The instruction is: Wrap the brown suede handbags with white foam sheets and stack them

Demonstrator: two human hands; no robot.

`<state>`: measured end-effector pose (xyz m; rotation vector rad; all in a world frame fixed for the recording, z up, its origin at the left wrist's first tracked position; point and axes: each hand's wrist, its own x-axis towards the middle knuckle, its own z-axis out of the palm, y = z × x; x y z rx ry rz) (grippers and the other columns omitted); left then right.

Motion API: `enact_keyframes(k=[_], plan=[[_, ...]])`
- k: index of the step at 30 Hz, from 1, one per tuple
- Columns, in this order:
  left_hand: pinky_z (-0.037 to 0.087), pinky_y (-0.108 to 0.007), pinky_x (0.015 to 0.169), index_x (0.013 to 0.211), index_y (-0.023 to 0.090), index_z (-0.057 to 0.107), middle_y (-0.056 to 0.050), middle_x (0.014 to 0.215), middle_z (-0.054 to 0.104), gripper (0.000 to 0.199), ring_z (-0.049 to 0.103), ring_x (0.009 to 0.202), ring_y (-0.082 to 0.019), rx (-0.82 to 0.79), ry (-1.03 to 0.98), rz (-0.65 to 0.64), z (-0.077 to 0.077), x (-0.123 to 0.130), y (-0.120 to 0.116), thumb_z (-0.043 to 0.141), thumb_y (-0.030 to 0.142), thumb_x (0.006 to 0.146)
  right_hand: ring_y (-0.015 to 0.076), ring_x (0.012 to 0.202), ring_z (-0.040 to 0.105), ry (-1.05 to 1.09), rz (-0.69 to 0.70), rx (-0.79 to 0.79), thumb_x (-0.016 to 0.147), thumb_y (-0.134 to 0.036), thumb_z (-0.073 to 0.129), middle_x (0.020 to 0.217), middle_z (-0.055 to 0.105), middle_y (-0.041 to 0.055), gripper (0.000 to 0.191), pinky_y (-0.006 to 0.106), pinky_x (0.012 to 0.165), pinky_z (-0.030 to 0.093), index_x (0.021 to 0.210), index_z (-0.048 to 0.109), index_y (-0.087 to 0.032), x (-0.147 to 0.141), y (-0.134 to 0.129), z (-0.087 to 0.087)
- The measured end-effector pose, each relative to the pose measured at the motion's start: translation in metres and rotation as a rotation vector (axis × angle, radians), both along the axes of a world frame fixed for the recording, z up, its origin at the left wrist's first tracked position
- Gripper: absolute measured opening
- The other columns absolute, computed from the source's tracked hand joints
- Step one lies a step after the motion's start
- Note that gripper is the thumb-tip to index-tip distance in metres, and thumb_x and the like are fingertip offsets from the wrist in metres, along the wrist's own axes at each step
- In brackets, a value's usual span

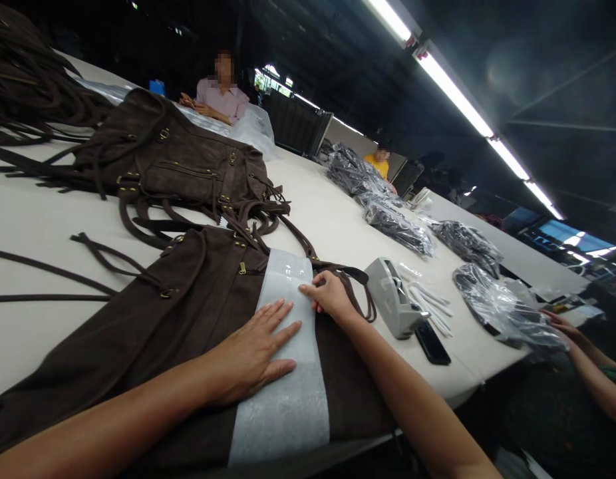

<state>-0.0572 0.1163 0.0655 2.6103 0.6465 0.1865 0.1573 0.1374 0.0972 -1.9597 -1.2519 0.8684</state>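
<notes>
– where are you getting to over there?
– my left hand (255, 352) is lying flat, fingers spreading wide, pressing down on a pale grey-blue, translucent rectangular sheet (288, 412) and gripping nothing.
– and the other?
– my right hand (332, 296) is curling in, thumb and index finger closing near each other at the sheet's right edge, ahead of my left fingertips. i can't tell whether they're really pinching it.
– what is the sheet lying on?
– a large dark brown leather bag (188, 332), spreading out beneath and around my left fingers. so the sheet is already lying across it, running lengthwise from beyond my fingertips back toward me. no plastic is covering this bag.
– any others around?
– a second dark brown bag with brass-coloured buckles (183, 166) is resting beyond my left fingers, also showing bare leather. far beyond my right fingers, dark bundles in clear plastic (398, 229) are lying on the long white table (308, 189), so those are looking further along than mine, i'm judging.
– and close by?
– a grey plastic tape dispenser (388, 299) is standing to the right of my right fingers, with white slender sticks (435, 306) and a black rectangular phone (432, 342) lying past it. i'm touching none of those.
</notes>
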Motion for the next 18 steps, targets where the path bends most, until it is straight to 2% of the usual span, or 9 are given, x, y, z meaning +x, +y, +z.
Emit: enact_keyframes(k=[3,6,8,10,11,13,14,16,18], plan=[[0.019,-0.054,0.120,0.151,0.028,0.026,-0.012,0.161,0.005,0.069,0.003,0.148,-0.032,0.018,-0.009,0.006,0.000,0.000,0.000,0.032,0.065,0.094,0.0110,0.032,0.050,-0.090,0.079,0.008,0.070,-0.028,0.081,0.041,0.055,-0.0094,0.043,0.015,0.031,0.031,0.099,0.049,-0.019,0.000,-0.019,0.000],[0.023,-0.055,0.118,0.151,0.029,0.025,-0.011,0.161,0.005,0.068,0.006,0.148,-0.033,0.052,-0.002,0.011,-0.002,0.000,0.000,0.032,0.065,0.094,0.0124,0.034,0.052,-0.082,0.095,0.102,0.071,-0.033,0.078,0.045,0.057,-0.0098,0.054,0.018,0.034,0.036,0.114,0.050,-0.020,0.015,-0.042,0.012],[0.026,-0.055,0.117,0.151,0.031,0.026,-0.009,0.161,0.007,0.067,0.010,0.148,-0.033,0.097,-0.016,0.008,-0.008,-0.001,0.001,0.033,0.065,0.094,0.0136,0.039,0.056,-0.086,-0.039,0.291,0.077,-0.042,0.071,0.053,0.061,-0.0068,0.053,0.021,0.040,0.043,0.120,0.051,-0.020,0.043,-0.055,0.027],[0.032,-0.054,0.115,0.150,0.034,0.028,-0.007,0.161,0.011,0.065,0.017,0.146,-0.034,0.169,-0.061,0.006,-0.020,-0.001,0.005,0.038,0.063,0.093,0.0156,0.054,0.063,-0.152,-0.268,0.466,0.082,-0.048,0.063,0.065,0.068,-0.0010,0.048,0.025,0.053,0.051,0.118,0.054,-0.019,0.086,-0.067,0.042],[0.035,-0.054,0.113,0.149,0.036,0.029,-0.006,0.160,0.013,0.064,0.021,0.145,-0.034,0.216,-0.099,0.009,-0.028,0.000,0.007,0.041,0.063,0.092,0.0167,0.063,0.066,-0.193,-0.378,0.502,0.083,-0.048,0.060,0.074,0.070,0.0021,0.045,0.027,0.061,0.052,0.115,0.057,-0.018,0.111,-0.073,0.049],[0.040,-0.053,0.110,0.148,0.039,0.030,-0.003,0.160,0.017,0.064,0.030,0.143,-0.035,0.317,-0.192,0.013,-0.046,0.002,0.015,0.047,0.060,0.090,0.0187,0.079,0.066,-0.249,-0.524,0.460,0.082,-0.046,0.060,0.086,0.071,0.0064,0.037,0.028,0.070,0.051,0.105,0.063,-0.017,0.160,-0.086,0.059],[0.041,-0.053,0.109,0.147,0.041,0.031,-0.002,0.159,0.020,0.063,0.033,0.141,-0.035,0.360,-0.245,0.018,-0.056,0.004,0.019,0.050,0.059,0.089,0.0194,0.082,0.065,-0.248,-0.553,0.401,0.081,-0.044,0.061,0.088,0.071,0.0075,0.033,0.028,0.071,0.051,0.098,0.066,-0.016,0.181,-0.093,0.062],[0.039,-0.052,0.111,0.146,0.043,0.033,0.001,0.158,0.022,0.061,0.036,0.140,-0.034,0.410,-0.297,0.029,-0.073,0.008,0.026,0.051,0.054,0.089,0.0198,0.079,0.064,-0.192,-0.539,0.273,0.078,-0.044,0.065,0.084,0.071,0.0087,0.030,0.028,0.068,0.049,0.083,0.069,-0.014,0.213,-0.104,0.062],[0.036,-0.052,0.113,0.145,0.041,0.034,0.000,0.158,0.022,0.060,0.034,0.142,-0.033,0.445,-0.308,0.034,-0.084,0.010,0.030,0.051,0.054,0.089,0.0182,0.072,0.063,-0.093,-0.483,0.157,0.077,-0.046,0.067,0.080,0.071,0.0092,0.033,0.028,0.064,0.048,0.075,0.071,-0.013,0.229,-0.111,0.057]])
